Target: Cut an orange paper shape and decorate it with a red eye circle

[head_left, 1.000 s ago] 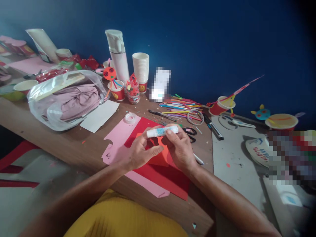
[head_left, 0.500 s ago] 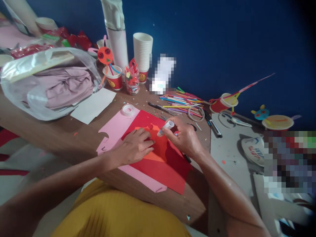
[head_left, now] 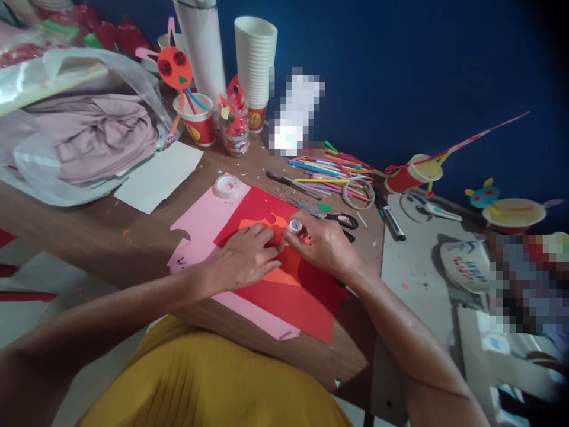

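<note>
Matt, seemingly smooth red paper (head_left: 306, 311).

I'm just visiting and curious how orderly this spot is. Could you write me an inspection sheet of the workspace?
Surface: brown table, with small paper scraps scattered about.
Job's things: orange paper on a red sheet, which overlaps a pink sheet; white tube held above them.
Clutter: loose coloured sticks, scissors and a marker beyond and right of the sheets; plastic bag with cloth at left.
Grippers: none, bare hands; left hand spread on the orange paper, right hand gripping the white tube.
Cables: nothing seen.
Surroundings: blue wall behind; stacked paper cups near it.
</note>
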Motion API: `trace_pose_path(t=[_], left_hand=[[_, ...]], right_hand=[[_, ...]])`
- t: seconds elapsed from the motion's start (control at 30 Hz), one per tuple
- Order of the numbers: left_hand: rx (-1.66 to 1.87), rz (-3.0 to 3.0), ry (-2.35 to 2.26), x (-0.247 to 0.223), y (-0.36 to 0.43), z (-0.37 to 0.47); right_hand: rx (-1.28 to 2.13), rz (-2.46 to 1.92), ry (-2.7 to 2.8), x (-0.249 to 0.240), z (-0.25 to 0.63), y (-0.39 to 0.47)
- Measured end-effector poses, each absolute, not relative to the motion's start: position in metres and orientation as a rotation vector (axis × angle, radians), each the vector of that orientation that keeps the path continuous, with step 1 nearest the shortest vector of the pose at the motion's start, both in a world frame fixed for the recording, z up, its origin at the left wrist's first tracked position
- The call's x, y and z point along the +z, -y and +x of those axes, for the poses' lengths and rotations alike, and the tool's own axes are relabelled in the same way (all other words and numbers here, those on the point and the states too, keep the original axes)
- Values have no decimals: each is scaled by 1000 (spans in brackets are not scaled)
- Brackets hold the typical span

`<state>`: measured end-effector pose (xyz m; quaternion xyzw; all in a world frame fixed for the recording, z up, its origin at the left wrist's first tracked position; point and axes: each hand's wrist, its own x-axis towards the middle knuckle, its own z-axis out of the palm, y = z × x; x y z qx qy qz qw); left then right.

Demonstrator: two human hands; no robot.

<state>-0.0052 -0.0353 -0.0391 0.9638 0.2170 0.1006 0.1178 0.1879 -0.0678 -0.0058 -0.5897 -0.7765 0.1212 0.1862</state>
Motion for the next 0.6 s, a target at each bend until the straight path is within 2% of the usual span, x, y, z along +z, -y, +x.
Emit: trace_pose_path(t=[0.6], left_hand=[[238, 2802, -655, -40, 39, -3]], right_hand=[[273, -1682, 2286, -12, 187, 69]])
